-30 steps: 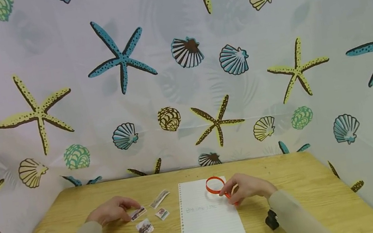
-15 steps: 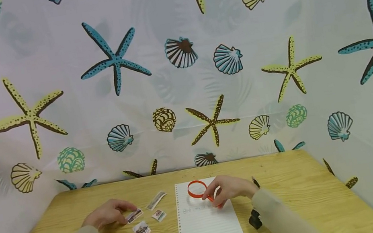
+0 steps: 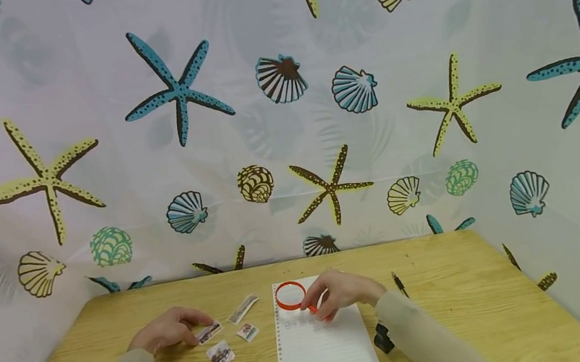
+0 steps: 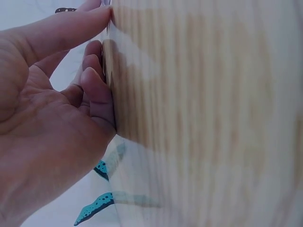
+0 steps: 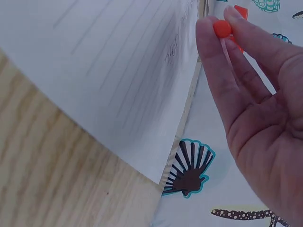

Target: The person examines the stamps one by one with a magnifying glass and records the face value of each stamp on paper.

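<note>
In the head view my right hand [image 3: 344,289] pinches the handle of a red-rimmed magnifying glass [image 3: 285,308] above a lined sheet of paper [image 3: 328,352]. The handle's round red end [image 5: 222,29] shows between thumb and fingers in the right wrist view. Faint handwriting [image 5: 173,51] on the sheet is too blurred to read. My left hand [image 3: 168,330] rests on the table, its fingertips touching the left end of a small cut-out picture [image 3: 210,333]. The left wrist view shows the thumb [image 4: 71,30] extended to the tabletop, with other fingers loosely bent.
Between left hand and sheet lie more cut-outs: a long strip [image 3: 244,308], a small square [image 3: 248,332] and a larger one [image 3: 220,355]. A black pen [image 3: 399,284] lies right of the paper. A shell-patterned curtain [image 3: 284,144] encloses the wooden table [image 3: 458,306].
My right hand has carried the magnifying glass leftward across the top of the sheet, uncovering the pen. The left hand stays by the same cut-out picture. The head view has shifted slightly.
</note>
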The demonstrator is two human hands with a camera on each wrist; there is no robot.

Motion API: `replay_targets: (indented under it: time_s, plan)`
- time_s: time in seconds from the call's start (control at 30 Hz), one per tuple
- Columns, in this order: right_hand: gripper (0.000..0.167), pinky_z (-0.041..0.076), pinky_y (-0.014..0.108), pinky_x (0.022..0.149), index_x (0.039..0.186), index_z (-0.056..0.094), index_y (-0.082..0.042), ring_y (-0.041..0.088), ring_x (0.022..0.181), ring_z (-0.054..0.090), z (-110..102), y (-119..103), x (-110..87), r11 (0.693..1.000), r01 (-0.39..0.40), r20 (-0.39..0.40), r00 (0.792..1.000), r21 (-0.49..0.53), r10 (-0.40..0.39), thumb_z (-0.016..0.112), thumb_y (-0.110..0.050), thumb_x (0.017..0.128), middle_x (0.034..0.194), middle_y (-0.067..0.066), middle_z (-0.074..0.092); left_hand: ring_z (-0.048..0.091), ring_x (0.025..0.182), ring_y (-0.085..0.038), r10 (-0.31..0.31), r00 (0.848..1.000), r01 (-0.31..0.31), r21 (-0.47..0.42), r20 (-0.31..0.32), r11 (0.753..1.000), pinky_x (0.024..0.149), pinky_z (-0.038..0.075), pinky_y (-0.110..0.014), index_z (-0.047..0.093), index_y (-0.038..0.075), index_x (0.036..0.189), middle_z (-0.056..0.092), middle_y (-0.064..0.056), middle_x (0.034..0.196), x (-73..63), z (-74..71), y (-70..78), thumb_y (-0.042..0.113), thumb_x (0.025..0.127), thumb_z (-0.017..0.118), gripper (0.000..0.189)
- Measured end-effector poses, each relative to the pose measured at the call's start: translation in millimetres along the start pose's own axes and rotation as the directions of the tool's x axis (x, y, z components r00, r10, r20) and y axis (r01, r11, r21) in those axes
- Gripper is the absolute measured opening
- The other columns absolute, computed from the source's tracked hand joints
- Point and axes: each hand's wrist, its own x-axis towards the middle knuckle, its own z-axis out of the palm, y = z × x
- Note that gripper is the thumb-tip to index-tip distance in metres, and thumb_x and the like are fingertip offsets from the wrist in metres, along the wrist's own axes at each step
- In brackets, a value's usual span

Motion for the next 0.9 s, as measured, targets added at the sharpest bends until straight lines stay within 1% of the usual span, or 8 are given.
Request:
replay_targets:
  time_s: [0.1,0.23,0.37,0.47,0.6,0.73,0.83,0.9]
  plan:
    - [0.027,0.059,0.03,0.067,0.111,0.073,-0.002,0.013,0.078,0.066,4.0,-2.1,5.1,1.0,0.007,0.018,1.0,-0.004,-0.007,0.072,0.003,0.084,0.099,0.013,0.07,0.048,0.124,-0.04,-0.007,1.0,0.007,0.003,-0.006,1.0,0.105,0.036,-0.059,0.068,0.0,0.119,0.061,-0.019,0.129,-0.5,-0.4,0.4,-0.01,0.073,0.067,0.047]
    - [0.027,0.058,0.029,0.067,0.11,0.073,-0.002,0.014,0.077,0.066,6.8,-7.3,10.3,1.0,0.025,0.038,0.999,-0.014,-0.024,0.071,0.004,0.084,0.097,0.012,0.07,0.051,0.115,-0.032,-0.012,1.0,0.012,0.0,-0.014,1.0,0.1,0.04,-0.053,0.067,0.0,0.119,0.061,-0.018,0.128,-3.6,-0.5,4.0,-0.01,0.074,0.067,0.047]
    - [0.027,0.058,0.028,0.066,0.111,0.072,-0.002,0.012,0.076,0.066,9.3,-15.6,15.2,0.999,0.031,0.053,0.998,-0.036,-0.029,0.07,0.004,0.085,0.093,0.007,0.069,0.052,0.101,-0.027,0.001,1.0,-0.001,-0.013,-0.012,1.0,0.09,0.045,-0.042,0.066,-0.002,0.121,0.062,-0.019,0.127,-6.4,-0.6,6.3,-0.01,0.074,0.067,0.047]
    - [0.027,0.058,0.027,0.066,0.112,0.072,-0.002,0.01,0.074,0.066,12.7,-20.5,20.8,0.998,0.04,0.063,0.997,-0.051,-0.036,0.07,0.004,0.085,0.091,0.004,0.069,0.051,0.093,-0.023,0.002,1.0,-0.002,-0.026,-0.02,1.0,0.082,0.045,-0.035,0.066,-0.002,0.12,0.063,-0.018,0.125,-6.6,-1.1,5.5,-0.01,0.073,0.067,0.048]
    - [0.027,0.058,0.027,0.064,0.111,0.072,-0.001,0.01,0.071,0.066,18.6,-25.3,28.5,0.997,0.056,0.072,0.996,-0.044,-0.053,0.071,0.004,0.084,0.091,0.007,0.07,0.051,0.098,-0.024,0.001,1.0,-0.001,-0.022,-0.03,1.0,0.086,0.045,-0.037,0.067,-0.001,0.119,0.064,-0.017,0.124,-5.7,-1.4,2.5,-0.01,0.073,0.067,0.047]
    - [0.028,0.058,0.027,0.063,0.112,0.072,0.0,0.009,0.069,0.066,24.6,-27.7,35.3,0.998,0.054,0.074,0.996,-0.026,-0.052,0.072,0.004,0.084,0.089,0.007,0.071,0.052,0.113,-0.031,0.018,0.999,-0.019,-0.012,-0.03,1.0,0.097,0.044,-0.049,0.068,-0.002,0.118,0.063,-0.019,0.125,-5.3,-0.7,0.2,-0.01,0.073,0.067,0.046]
    - [0.028,0.058,0.027,0.063,0.112,0.071,0.001,0.009,0.07,0.066,27.9,-29.1,40.3,0.998,0.054,0.076,0.996,-0.01,-0.053,0.072,0.004,0.084,0.089,0.006,0.071,0.051,0.114,-0.033,0.027,0.999,-0.027,-0.01,-0.029,1.0,0.098,0.042,-0.052,0.067,-0.003,0.118,0.062,-0.021,0.126,-5.7,0.0,0.4,-0.011,0.072,0.067,0.046]
    - [0.029,0.058,0.028,0.063,0.112,0.071,0.001,0.009,0.07,0.066,29.3,-30.2,43.6,0.998,0.056,0.077,0.995,-0.007,-0.056,0.072,0.004,0.084,0.089,0.006,0.071,0.052,0.113,-0.031,0.012,0.999,-0.012,-0.008,-0.037,1.0,0.098,0.042,-0.051,0.068,-0.002,0.118,0.062,-0.019,0.126,-5.6,0.5,1.5,-0.011,0.073,0.067,0.046]
